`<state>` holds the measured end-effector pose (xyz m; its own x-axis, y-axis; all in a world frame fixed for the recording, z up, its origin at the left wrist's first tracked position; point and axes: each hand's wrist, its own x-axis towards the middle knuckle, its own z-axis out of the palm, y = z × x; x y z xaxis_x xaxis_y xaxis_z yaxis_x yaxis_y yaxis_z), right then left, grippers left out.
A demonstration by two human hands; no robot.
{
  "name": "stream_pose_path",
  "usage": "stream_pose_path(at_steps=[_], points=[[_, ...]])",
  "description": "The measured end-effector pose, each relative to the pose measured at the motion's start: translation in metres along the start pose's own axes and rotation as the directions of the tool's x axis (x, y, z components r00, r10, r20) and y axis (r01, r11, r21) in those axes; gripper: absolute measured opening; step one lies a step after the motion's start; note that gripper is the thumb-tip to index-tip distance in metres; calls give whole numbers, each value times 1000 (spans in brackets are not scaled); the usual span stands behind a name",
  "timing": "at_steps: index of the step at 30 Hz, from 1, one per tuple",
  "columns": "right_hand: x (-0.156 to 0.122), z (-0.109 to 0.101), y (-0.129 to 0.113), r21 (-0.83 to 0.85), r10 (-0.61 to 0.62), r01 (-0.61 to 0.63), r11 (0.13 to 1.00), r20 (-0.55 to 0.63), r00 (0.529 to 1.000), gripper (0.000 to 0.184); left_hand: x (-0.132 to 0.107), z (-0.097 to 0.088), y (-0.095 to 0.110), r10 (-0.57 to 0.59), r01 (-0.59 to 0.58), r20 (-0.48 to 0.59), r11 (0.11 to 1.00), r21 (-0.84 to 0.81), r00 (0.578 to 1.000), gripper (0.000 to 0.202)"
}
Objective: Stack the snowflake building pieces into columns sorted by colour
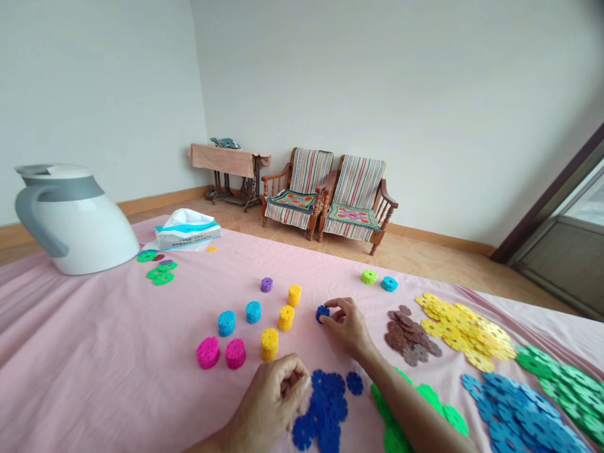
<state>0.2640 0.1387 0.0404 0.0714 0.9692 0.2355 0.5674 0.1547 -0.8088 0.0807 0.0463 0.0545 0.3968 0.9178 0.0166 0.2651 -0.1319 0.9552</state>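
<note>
My right hand pinches a small dark blue stack of notched plastic discs between thumb and fingertips, at the cloth. Closer to me, my left hand has its fingers curled together; whatever may be in them is hidden. It is beside a loose pile of dark blue discs, with a single dark blue disc to the right. Left of my right hand stand three yellow stacks, two light blue stacks, two pink stacks and a purple stack.
Brown discs, yellow discs, blue discs and green discs lie at right, partly under my forearm. Farther back are a lime stack, a blue stack, a tissue pack and a white jug.
</note>
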Motion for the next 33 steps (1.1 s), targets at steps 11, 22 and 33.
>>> stream_pose_path(at_steps=[11,22,33], points=[[1,1,4,-14,-18,18,1000,17,1000,21,0,0,-1,2,-2,-2,1000,-2,1000,29],[0,-3,2,-14,-31,31,999,5,1000,21,-1,0,0,3,-3,8,1000,-14,1000,29],[-45,-54,3,-210,-52,58,976,32,998,21,-2,1,3,21,-21,-17,1000,-12,1000,27]])
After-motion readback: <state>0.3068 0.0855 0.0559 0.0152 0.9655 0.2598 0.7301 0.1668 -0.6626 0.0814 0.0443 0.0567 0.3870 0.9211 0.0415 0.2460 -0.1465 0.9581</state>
